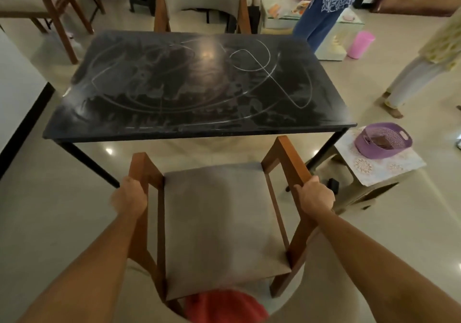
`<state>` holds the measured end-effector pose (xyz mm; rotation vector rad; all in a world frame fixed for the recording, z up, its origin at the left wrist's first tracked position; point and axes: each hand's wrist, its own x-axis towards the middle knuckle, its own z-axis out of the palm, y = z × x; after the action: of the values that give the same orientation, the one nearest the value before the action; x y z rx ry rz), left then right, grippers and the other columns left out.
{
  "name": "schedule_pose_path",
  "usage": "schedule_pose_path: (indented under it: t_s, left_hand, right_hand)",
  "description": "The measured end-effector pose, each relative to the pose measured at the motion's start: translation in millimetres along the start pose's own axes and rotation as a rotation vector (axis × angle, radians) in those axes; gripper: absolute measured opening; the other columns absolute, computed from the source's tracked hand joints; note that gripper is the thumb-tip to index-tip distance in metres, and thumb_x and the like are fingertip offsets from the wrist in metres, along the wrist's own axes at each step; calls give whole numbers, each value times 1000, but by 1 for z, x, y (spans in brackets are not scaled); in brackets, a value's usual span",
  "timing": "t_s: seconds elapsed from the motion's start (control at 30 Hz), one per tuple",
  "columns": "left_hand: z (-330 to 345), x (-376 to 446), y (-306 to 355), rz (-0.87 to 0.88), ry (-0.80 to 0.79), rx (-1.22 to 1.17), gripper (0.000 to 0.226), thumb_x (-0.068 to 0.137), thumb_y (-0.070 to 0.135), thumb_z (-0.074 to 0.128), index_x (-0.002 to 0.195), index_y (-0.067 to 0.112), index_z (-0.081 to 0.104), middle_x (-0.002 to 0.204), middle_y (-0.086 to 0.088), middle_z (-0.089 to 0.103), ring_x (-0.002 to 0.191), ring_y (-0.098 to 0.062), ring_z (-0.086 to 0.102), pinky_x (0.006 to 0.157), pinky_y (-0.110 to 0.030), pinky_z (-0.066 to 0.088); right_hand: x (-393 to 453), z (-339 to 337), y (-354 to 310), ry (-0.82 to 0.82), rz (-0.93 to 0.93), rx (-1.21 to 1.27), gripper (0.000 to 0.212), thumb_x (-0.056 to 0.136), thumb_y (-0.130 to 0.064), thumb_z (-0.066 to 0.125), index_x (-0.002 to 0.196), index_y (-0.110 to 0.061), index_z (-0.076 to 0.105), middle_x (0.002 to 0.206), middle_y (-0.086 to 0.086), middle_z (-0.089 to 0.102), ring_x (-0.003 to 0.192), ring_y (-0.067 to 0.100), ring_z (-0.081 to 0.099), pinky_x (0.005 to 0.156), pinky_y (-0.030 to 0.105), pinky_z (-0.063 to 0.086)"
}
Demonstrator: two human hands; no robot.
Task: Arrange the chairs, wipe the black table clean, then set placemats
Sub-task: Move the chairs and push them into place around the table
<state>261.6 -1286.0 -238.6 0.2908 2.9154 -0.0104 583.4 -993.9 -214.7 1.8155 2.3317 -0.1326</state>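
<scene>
Wooden armrests of the near chair (219, 223) are gripped on both sides: the left hand (131, 195) is curled round the left armrest, and the right hand (315, 195) is curled round the right armrest. A grey seat cushion is framed between the two armrests, and the chair is positioned just short of the near edge of the black table (199, 83). White smears and looping streaks are spread across the tabletop. A second chair (202, 1) is set against the far edge of the table. To the right, a purple basket (383, 140) is placed on a low stool (374, 173). Farther right, a pink bin (360, 44) is seen on the floor near two standing persons.
</scene>
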Motion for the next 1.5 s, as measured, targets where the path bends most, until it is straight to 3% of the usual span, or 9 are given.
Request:
schedule_pose_path:
  t_s: [0.17, 0.57, 0.67, 0.73, 0.8, 0.9, 1.03, 1.3, 1.5]
  left_hand:
    - [0, 9, 25, 46, 53, -18, 28, 85, 24, 66, 104, 5, 57, 87, -7, 55, 68, -20, 58, 56, -31, 43]
    - [-14, 42, 52, 148, 57, -7, 32, 85, 21, 67, 107, 2, 54, 83, -8, 49, 58, -15, 48, 55, -28, 46]
    - [-13, 35, 55, 153, 30, 6, 40, 85, 20, 66, 114, -1, 49, 94, -14, 54, 71, -20, 57, 62, -29, 50]
    - [-8, 27, 59, 168, 56, 28, 41, 87, 15, 60, 120, -3, 46, 107, -18, 54, 91, -26, 58, 80, -33, 50]
    - [-5, 15, 59, 195, 58, 38, 41, 89, 15, 53, 124, -3, 44, 118, -20, 48, 106, -30, 50, 93, -37, 45]
    - [-9, -5, 59, 331, 168, 322, 65, 87, 27, 57, 141, 2, 31, 144, -23, 31, 132, -34, 33, 109, -43, 32]
    - [-18, -26, 66, 487, 222, 465, 74, 97, 45, 36, 150, 5, 3, 158, -21, -1, 145, -38, -2, 118, -51, 7]
    - [-33, -47, 109, 803, 145, 232, 78, 94, 60, 15, 150, 8, 2, 158, -17, -6, 145, -32, -12, 117, -49, -4]
    - [-40, -73, 162, 908, 95, 119, 80, 92, 63, 11, 151, 9, 1, 158, -14, -7, 145, -28, -14, 119, -46, -2]
  right_hand:
    - [17, -1, 7, 33, 35, 9, 40, 96, -49, 48, 105, -10, 47, 67, 1, 50, 47, 15, 48, 49, 31, 42]
    - [38, -5, -6, 27, 54, -48, 40, 97, -48, 45, 102, -9, 47, 75, 4, 57, 57, 20, 56, 52, 31, 46]
    - [41, -4, -1, 16, 37, 22, 39, 96, -45, 49, 107, -8, 47, 83, 6, 59, 66, 21, 62, 57, 32, 50]
    - [42, -3, 1, 12, 14, 102, 44, 95, -42, 54, 118, -5, 45, 101, 10, 60, 85, 26, 65, 71, 37, 56]
    - [39, -4, 3, 34, -62, 119, 57, 92, -42, 58, 131, -5, 39, 124, 14, 54, 113, 32, 57, 95, 45, 51]
    - [29, -6, -2, 64, -278, -61, 76, 93, -50, 52, 147, -6, 23, 153, 16, 29, 143, 33, 26, 117, 47, 23]
    - [14, -20, -22, 79, -424, -169, 80, 97, -58, 32, 154, -10, 3, 162, 12, -2, 149, 31, -5, 118, 47, -1]
    - [-13, -29, -26, 84, -460, -172, 81, 95, -65, 20, 154, -13, -3, 161, 8, -11, 147, 31, -16, 118, 49, -6]
    - [-1, -40, -2, 96, -458, -109, 80, 96, -62, 19, 154, -11, -5, 161, 11, -12, 147, 31, -14, 115, 48, -9]
